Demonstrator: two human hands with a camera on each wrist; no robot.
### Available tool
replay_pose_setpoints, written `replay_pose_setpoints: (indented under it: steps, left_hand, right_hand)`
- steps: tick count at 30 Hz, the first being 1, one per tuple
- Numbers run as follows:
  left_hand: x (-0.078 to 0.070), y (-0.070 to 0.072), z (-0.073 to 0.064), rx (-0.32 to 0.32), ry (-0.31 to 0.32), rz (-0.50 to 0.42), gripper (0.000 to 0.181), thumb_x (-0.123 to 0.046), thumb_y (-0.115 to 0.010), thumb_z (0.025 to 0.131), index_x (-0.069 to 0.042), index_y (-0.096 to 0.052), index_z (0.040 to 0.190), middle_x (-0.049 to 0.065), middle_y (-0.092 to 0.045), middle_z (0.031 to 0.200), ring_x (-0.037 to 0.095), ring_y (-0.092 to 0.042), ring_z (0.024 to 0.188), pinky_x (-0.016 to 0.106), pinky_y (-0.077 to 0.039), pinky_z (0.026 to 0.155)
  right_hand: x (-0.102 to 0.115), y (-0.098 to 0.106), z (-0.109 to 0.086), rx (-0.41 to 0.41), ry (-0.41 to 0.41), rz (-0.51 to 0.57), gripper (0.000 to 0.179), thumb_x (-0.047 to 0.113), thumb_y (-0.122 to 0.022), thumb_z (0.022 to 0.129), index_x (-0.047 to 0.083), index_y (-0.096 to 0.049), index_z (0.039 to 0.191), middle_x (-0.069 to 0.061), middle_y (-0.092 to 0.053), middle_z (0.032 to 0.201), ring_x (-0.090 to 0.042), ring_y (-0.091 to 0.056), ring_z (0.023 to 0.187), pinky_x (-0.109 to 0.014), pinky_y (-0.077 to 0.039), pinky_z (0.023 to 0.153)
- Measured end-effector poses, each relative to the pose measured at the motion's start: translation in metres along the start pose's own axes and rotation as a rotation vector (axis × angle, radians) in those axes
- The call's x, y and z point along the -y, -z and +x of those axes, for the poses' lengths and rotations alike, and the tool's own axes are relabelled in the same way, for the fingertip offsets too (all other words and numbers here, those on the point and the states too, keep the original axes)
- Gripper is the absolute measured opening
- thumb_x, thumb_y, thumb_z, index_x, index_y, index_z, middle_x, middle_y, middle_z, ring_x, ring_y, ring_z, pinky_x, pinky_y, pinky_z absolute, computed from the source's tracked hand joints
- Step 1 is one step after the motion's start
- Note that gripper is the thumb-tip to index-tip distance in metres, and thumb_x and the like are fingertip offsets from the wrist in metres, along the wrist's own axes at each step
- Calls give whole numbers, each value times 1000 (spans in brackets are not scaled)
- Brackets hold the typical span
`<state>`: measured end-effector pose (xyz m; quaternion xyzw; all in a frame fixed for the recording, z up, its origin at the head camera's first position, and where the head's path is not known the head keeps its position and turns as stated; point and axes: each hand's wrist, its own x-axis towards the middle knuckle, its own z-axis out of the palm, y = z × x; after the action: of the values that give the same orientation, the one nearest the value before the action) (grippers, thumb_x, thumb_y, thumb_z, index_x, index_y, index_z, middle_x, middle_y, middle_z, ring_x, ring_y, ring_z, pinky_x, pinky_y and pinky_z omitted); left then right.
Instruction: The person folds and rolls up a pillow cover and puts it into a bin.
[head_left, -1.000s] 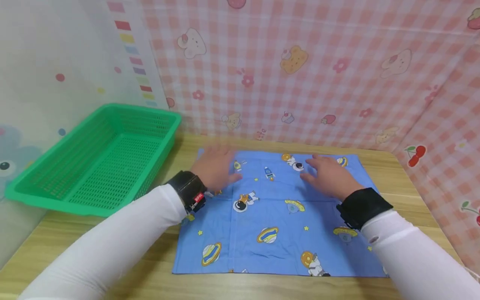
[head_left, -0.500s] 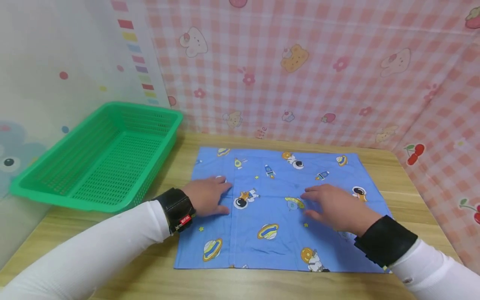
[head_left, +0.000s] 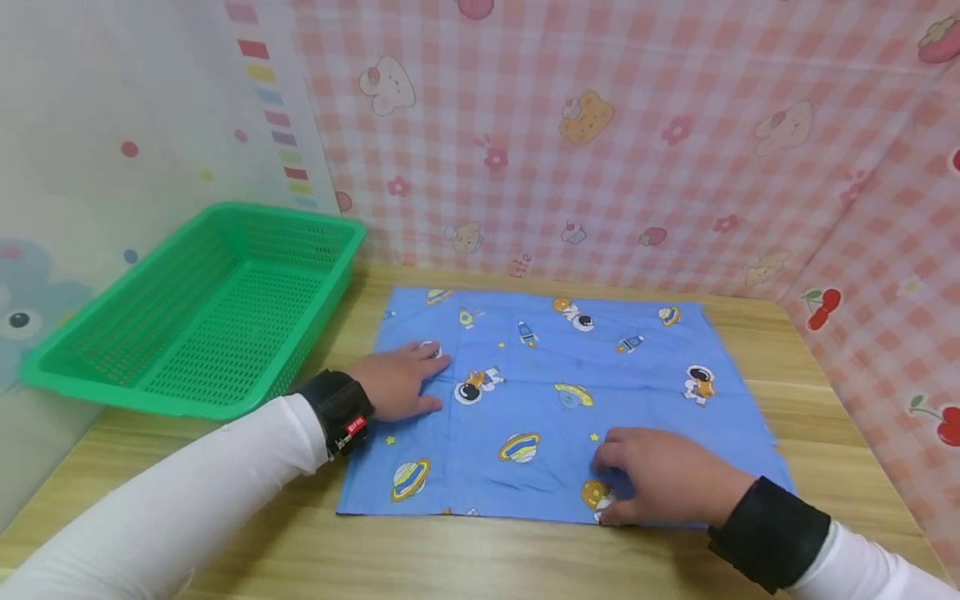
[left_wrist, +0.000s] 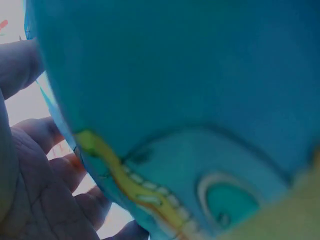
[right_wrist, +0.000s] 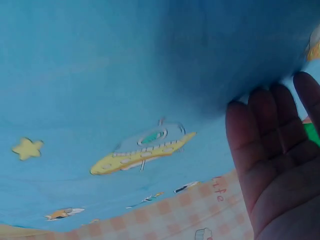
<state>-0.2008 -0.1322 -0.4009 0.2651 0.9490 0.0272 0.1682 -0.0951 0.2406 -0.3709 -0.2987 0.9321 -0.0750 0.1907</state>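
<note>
A blue cloth (head_left: 540,367) printed with astronauts, planets and rockets lies spread on the wooden table, lightly wrinkled, with creases across it. On its left part rests my left hand (head_left: 393,383), fingers spread and thumb apart. My right hand (head_left: 667,479) is at the cloth's front edge, right of centre, with its thumb by the edge and fingertips on the fabric; a gap shows between thumb and forefinger. In the right wrist view, the fingers (right_wrist: 265,120) reach to the cloth side by side. The left wrist view shows loosely bent fingers (left_wrist: 67,170) beside the fabric.
A green plastic basket (head_left: 300,325) with slotted walls stands at the back left, close to the left forearm. Pink checked sheeting (head_left: 637,167) covers the back and right walls. Bare wooden tabletop (head_left: 420,554) shows in front of the cloth.
Both hands have come nearer the front; the right hand has travelled from the far part of the cloth to its front edge. The cloth has shifted slightly left and back.
</note>
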Motion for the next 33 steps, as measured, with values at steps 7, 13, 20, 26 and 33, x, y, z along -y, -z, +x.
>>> replay_pose_setpoints:
  steps: [7, 13, 20, 26, 33]
  left_hand:
    - [-16, 10, -11, -87, -15, 78, 66, -40, -66, 102, -12, -46, 158, 15, -35, 170, 39, -35, 157, 55, -33, 126]
    - [-72, 3, -41, -152, -261, 79, 49, -46, -74, 96, -18, -68, 135, 2, -65, 141, 21, -65, 127, 41, -55, 108]
    - [-103, -12, -61, -67, -342, 139, 61, -67, -77, 83, -24, -70, 125, -7, -64, 116, 12, -57, 94, 32, -57, 80]
    - [-110, -18, -60, -77, -329, 171, 50, -53, -74, 90, -23, -68, 129, -4, -62, 115, 14, -55, 93, 33, -58, 78]
    - [-114, -19, -56, -88, -312, 178, 34, -29, -68, 95, -20, -70, 127, -2, -64, 109, 14, -58, 88, 36, -59, 79]
  right_hand:
    - [10, -4, 0, -17, 8, -17, 43, 46, -88, 80, 27, -70, 113, 16, -55, 100, -5, -52, 90, -35, -55, 82]
    - [16, -4, 3, -29, 2, -47, 36, 36, -87, 80, 24, -68, 108, 14, -52, 93, -6, -50, 84, -31, -50, 75]
    - [22, -4, 6, -11, -33, -67, 35, 37, -85, 82, 22, -69, 109, 13, -50, 89, -8, -50, 81, -31, -48, 73]
    - [34, -4, 6, -26, 13, -129, 35, 40, -86, 81, 22, -68, 104, 13, -50, 88, -8, -48, 78, -30, -48, 70]
    - [61, -9, 15, -20, 111, -203, 23, 30, -80, 91, 18, -71, 109, 9, -55, 87, -7, -49, 74, -30, -52, 69]
